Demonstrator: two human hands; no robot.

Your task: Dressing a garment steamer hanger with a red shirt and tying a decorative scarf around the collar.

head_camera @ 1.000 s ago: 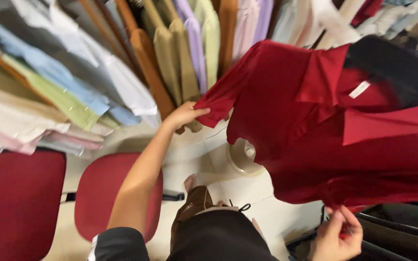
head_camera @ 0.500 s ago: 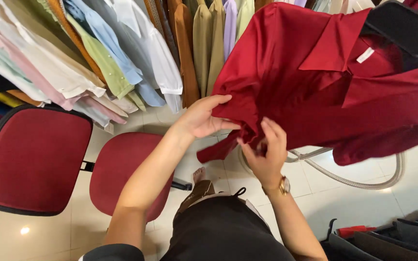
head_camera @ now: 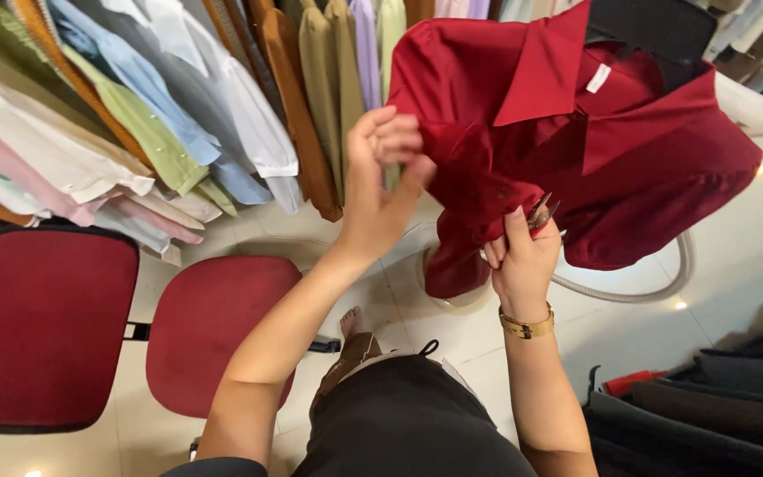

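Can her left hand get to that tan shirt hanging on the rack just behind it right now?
Probably yes. The left hand is raised at the edge of the red shirt, and the tan shirt hangs right behind its fingers with nothing between them, though the hand looks occupied with the red cloth.

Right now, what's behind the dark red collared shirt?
Behind the dark red collared shirt, a black form shows above the collar and a row of hanging shirts to one side. A grey hose curves on the floor below. The rest is covered.

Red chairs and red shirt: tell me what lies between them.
In the head view, the left hand and its forearm cross between the red chairs and the red shirt, above pale floor tiles.
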